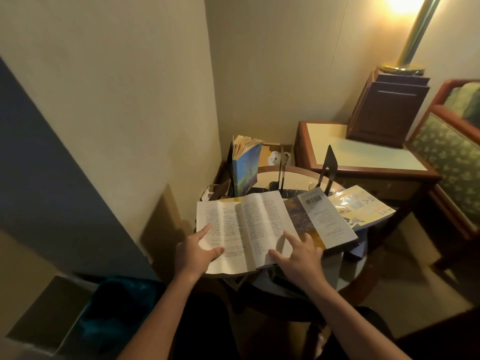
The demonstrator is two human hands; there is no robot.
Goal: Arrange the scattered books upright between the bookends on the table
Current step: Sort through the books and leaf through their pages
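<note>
An open book (244,224) lies face up at the near edge of the small round table (350,271). My left hand (194,252) rests on its left page with fingers spread. My right hand (296,255) rests on its right page, fingers straight. To the right lie a grey-backed book (327,216) and a yellow book (363,206), both flat. A blue book (245,168) stands upright at the back left against a dark bookend. Two more dark metal bookends stand behind: one in the middle (282,175), one on the right (329,167).
A wall corner is close on the left and behind. A wooden side table (363,152) with a dark box (387,113) and a lamp pole stands at the back right. An upholstered chair (452,152) is at far right. Boxes and a white bag sit behind the round table.
</note>
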